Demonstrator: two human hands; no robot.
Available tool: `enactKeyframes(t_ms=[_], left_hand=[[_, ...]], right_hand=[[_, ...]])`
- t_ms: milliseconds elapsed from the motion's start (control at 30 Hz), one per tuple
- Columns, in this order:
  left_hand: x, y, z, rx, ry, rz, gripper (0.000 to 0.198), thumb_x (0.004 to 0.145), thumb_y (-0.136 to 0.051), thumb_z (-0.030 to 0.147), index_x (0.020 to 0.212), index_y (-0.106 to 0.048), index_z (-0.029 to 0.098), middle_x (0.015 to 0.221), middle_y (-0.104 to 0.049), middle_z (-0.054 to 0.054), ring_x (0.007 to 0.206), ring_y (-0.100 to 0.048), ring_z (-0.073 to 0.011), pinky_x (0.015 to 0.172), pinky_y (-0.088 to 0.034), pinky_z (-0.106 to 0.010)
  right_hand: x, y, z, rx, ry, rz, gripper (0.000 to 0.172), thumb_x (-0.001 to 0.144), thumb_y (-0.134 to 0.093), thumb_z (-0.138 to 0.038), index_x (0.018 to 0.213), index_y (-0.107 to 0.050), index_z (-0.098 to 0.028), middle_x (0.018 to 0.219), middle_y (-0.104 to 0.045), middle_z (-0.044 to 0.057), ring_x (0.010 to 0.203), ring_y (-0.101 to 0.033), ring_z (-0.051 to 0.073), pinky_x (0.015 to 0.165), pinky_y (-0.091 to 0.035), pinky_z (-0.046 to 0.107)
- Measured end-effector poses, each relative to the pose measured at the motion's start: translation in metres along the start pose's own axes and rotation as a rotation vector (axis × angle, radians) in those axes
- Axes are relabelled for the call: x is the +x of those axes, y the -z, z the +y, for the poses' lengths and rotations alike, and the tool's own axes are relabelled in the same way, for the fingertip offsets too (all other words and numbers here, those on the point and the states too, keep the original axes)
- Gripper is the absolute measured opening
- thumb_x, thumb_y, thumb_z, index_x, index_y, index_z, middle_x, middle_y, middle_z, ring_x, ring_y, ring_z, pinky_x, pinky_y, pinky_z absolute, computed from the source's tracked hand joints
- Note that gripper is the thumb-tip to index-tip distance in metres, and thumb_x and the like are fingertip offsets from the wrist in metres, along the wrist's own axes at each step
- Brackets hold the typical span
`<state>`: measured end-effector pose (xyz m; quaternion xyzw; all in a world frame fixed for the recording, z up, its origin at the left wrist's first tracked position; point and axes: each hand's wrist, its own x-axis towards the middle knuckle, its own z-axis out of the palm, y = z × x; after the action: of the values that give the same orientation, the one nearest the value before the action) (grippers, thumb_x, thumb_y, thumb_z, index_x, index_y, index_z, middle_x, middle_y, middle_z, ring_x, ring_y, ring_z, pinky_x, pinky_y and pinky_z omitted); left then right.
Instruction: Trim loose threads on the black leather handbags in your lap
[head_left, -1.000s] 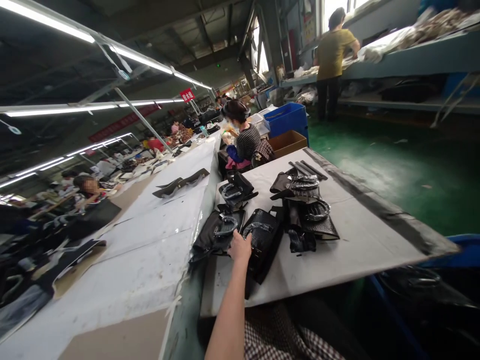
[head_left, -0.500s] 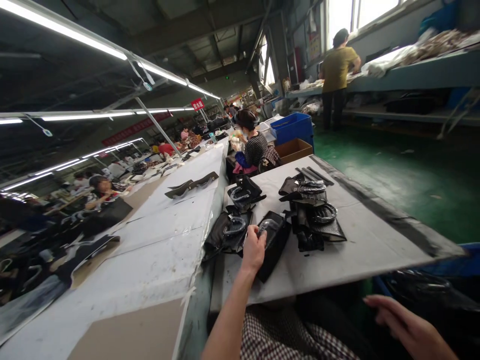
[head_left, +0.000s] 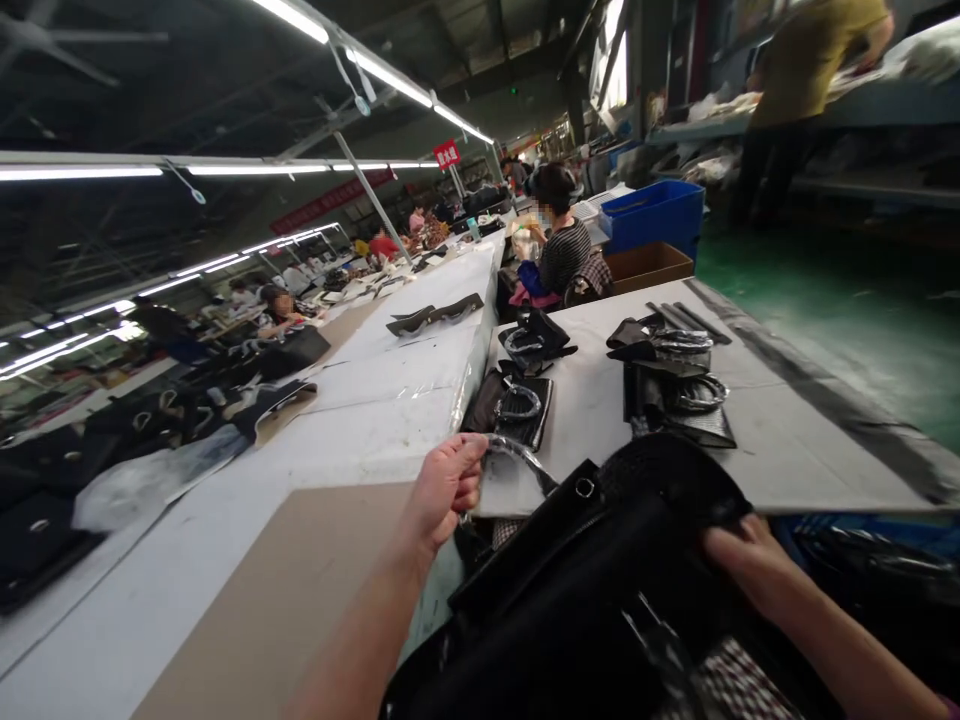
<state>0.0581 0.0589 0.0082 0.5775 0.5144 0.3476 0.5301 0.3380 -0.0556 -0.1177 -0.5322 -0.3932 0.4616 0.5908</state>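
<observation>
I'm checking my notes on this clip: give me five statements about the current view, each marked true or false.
1. The left hand grips a plastic-wrapped handle. True.
2. The right hand is clear of the black bag. False: it is on the bag's edge.
3. The blue bin stands next to a brown box. True.
4. The co-worker seated near that bin wears plain yellow. False: stripes.
5. The hanging sign is red. True.
</observation>
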Motion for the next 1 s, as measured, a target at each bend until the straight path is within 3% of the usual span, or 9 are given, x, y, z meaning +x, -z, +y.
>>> enactKeyframes(t_ms=[100,167,267,333,433,567,700,833,1000], left_hand=[[-0.007,0.000,-0.053,0.095,0.034,0.078,0.041,0.081,-0.056,0.060,0.084,-0.050,0.019,0.051,-0.023,0.013,0.037,-0.019,-0.0047,0.035,-0.022,-0.016],[-0.019,-0.001,-0.074,0.183,0.004,0.134,0.043,0.082,-0.056,0.060,0.089,-0.056,0.018,0.058,-0.044,0.006,0.047,-0.045,-0.0103,0.046,-0.042,-0.023],[-0.046,-0.003,-0.080,0.293,-0.110,0.179,0.049,0.081,-0.060,0.057,0.114,-0.059,0.020,0.117,-0.059,-0.010,0.112,-0.054,-0.0242,0.098,-0.045,-0.038],[-0.065,-0.006,-0.077,0.386,-0.231,0.095,0.060,0.081,-0.064,0.055,0.131,-0.052,0.024,0.141,-0.044,-0.008,0.134,-0.036,-0.0268,0.115,-0.027,-0.043],[-0.085,-0.012,-0.080,0.654,-0.459,-0.160,0.064,0.082,-0.068,0.048,0.137,-0.046,0.023,0.137,-0.049,-0.011,0.127,-0.044,-0.0282,0.110,-0.036,-0.046],[-0.098,-0.017,-0.102,0.723,-0.685,-0.039,0.027,0.095,-0.053,0.024,0.121,-0.056,0.019,0.103,-0.064,-0.010,0.093,-0.061,-0.0198,0.081,-0.055,-0.032],[-0.111,-0.019,-0.119,0.785,-0.860,-0.019,0.029,0.094,-0.048,0.013,0.122,-0.056,0.015,0.096,-0.067,-0.011,0.084,-0.063,-0.0200,0.072,-0.056,-0.032],[-0.111,-0.028,-0.126,0.767,-0.715,-0.060,0.030,0.094,-0.045,0.012,0.121,-0.058,0.017,0.101,-0.071,-0.010,0.091,-0.068,-0.0196,0.078,-0.058,-0.028],[-0.095,-0.025,-0.126,0.700,-0.713,-0.001,0.032,0.096,-0.043,0.012,0.124,-0.057,0.020,0.109,-0.070,-0.008,0.102,-0.066,-0.0179,0.088,-0.057,-0.029]], right_hand=[[-0.020,-0.017,0.011,-0.030,-0.287,-0.021,0.052,0.073,-0.072,-0.055,0.106,-0.073,-0.015,0.092,-0.077,0.009,0.095,-0.069,0.037,0.074,-0.060,0.040],[-0.022,-0.024,0.014,-0.024,-0.406,0.002,0.050,0.074,-0.073,-0.054,0.107,-0.072,-0.016,0.103,-0.075,0.006,0.110,-0.063,0.034,0.091,-0.055,0.037],[-0.018,-0.029,0.014,-0.026,-0.447,0.052,0.056,0.076,-0.069,-0.058,0.112,-0.070,-0.015,0.111,-0.073,0.008,0.119,-0.058,0.033,0.103,-0.047,0.039],[-0.017,-0.031,0.011,-0.036,-0.475,0.048,0.060,0.076,-0.069,-0.060,0.113,-0.069,-0.013,0.107,-0.074,0.009,0.115,-0.061,0.034,0.097,-0.052,0.041],[-0.019,-0.035,0.008,-0.002,-0.483,0.001,0.060,0.075,-0.068,-0.061,0.112,-0.070,-0.014,0.107,-0.074,0.009,0.108,-0.065,0.034,0.089,-0.056,0.039],[-0.022,-0.041,0.000,-0.026,-0.398,-0.038,0.057,0.075,-0.069,-0.061,0.111,-0.070,-0.016,0.107,-0.074,0.007,0.108,-0.064,0.032,0.091,-0.055,0.036],[-0.023,-0.049,-0.020,-0.267,-0.136,-0.160,0.044,0.085,-0.060,-0.056,0.109,-0.070,-0.021,0.105,-0.070,0.004,0.109,-0.062,0.026,0.097,-0.049,0.030],[-0.034,-0.061,-0.040,-0.401,0.106,-0.343,0.030,0.094,-0.051,-0.045,0.108,-0.069,-0.025,0.103,-0.064,0.002,0.089,-0.063,0.016,0.084,-0.050,0.021],[-0.050,-0.066,-0.053,-0.350,0.250,-0.351,0.028,0.097,-0.045,-0.039,0.096,-0.070,-0.024,0.104,-0.063,0.005,0.079,-0.061,0.016,0.071,-0.051,0.022]])
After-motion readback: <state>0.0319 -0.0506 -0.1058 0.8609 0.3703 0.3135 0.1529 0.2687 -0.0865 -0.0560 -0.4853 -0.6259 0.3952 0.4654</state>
